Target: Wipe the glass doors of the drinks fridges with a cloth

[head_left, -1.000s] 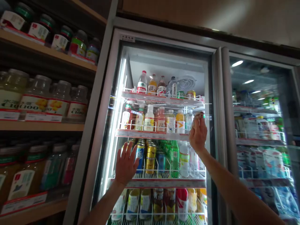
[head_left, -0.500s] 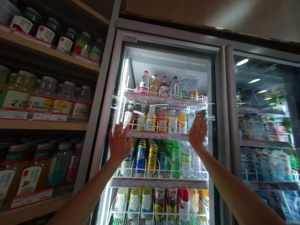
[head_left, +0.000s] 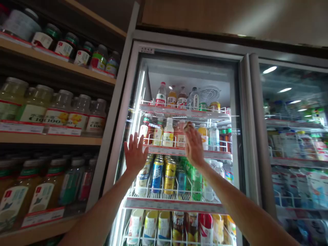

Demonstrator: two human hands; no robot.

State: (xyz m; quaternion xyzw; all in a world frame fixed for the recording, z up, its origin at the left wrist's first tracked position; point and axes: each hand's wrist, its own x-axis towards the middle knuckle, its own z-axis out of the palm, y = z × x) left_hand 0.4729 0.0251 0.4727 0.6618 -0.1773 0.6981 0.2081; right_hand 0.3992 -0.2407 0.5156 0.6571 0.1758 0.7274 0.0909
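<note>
Glass door (head_left: 189,66) behind left hand (head_left: 135,153), grip spread; right hand (head_left: 194,145) now farther left, its grip unclear.

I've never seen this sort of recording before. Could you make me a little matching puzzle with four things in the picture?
Column one:
1. Left hand
2. Right hand
3. Gold can
4. Red-capped bottle

Column two:
A. Just right, in the picture, of a blue can
B. Has a brownish item at its fingertips
C. At the left of the fridge's top shelf
D. Spread open, with its back to the camera

Right pairs: 1-D, 2-B, 3-A, 4-C
</note>
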